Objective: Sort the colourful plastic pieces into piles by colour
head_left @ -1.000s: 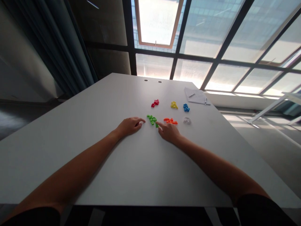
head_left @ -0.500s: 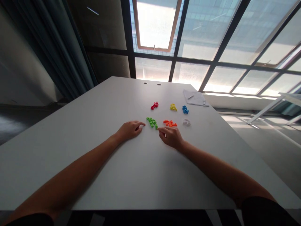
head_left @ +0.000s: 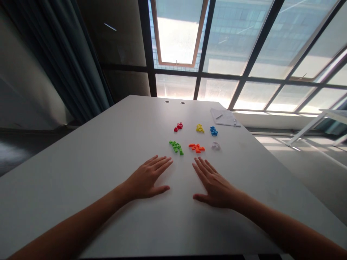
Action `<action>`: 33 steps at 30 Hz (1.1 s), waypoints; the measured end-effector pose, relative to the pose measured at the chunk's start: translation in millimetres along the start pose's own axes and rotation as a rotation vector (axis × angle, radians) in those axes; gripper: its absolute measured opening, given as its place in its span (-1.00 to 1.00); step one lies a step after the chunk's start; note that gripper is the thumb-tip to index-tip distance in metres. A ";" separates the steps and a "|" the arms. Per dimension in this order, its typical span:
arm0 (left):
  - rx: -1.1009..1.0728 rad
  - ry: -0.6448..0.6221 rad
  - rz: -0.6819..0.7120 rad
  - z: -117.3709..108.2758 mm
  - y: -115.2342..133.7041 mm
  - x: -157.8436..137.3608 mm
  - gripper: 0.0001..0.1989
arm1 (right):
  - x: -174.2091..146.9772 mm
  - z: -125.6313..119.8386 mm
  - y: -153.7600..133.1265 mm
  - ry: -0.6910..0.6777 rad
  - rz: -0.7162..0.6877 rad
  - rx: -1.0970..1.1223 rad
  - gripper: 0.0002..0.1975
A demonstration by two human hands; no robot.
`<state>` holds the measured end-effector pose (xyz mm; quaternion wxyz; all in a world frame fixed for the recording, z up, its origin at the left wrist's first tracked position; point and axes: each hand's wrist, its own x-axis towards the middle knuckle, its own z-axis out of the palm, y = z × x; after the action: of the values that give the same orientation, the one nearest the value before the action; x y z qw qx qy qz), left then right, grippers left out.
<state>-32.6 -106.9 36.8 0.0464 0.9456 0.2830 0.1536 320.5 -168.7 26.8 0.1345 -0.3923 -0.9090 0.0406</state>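
Palm down on the white table [head_left: 114,144], my left hand [head_left: 148,177] lies flat with the thumb spread and nothing in it. My right hand [head_left: 214,182] rests the same way, its fingers pointing up toward the small piles. Nearest the left fingertips is a loose group of green pieces [head_left: 176,147]. Just beyond the right fingertips are orange pieces [head_left: 197,148], with clear pieces [head_left: 216,146] to their right. Farther back sit red pieces [head_left: 178,126], yellow pieces [head_left: 200,128] and blue pieces [head_left: 213,130]. The pieces look like small plastic blocks; their exact kind is too small to tell.
Paper sheets [head_left: 225,118] with a pen [head_left: 219,116] lie near the table's far right edge. Two round cable holes are set in the far end. Windows [head_left: 177,39] stand behind, a dark curtain [head_left: 62,54] at left, another white table [head_left: 332,115] at right.
Both hands have drawn back toward me, away from the green pieces, and their curled fingers have straightened out flat. The view has tilted slightly upward. The piles look much the same.
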 end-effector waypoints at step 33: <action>-0.068 -0.135 -0.042 21.3 -6.9 10.6 -0.44 | 17.3 15.0 21.6 0.165 0.083 0.143 -0.55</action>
<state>-21.1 -95.3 18.2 0.1008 0.9456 0.2934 0.0982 320.2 -140.8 12.2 0.2350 -0.4209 -0.8726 0.0785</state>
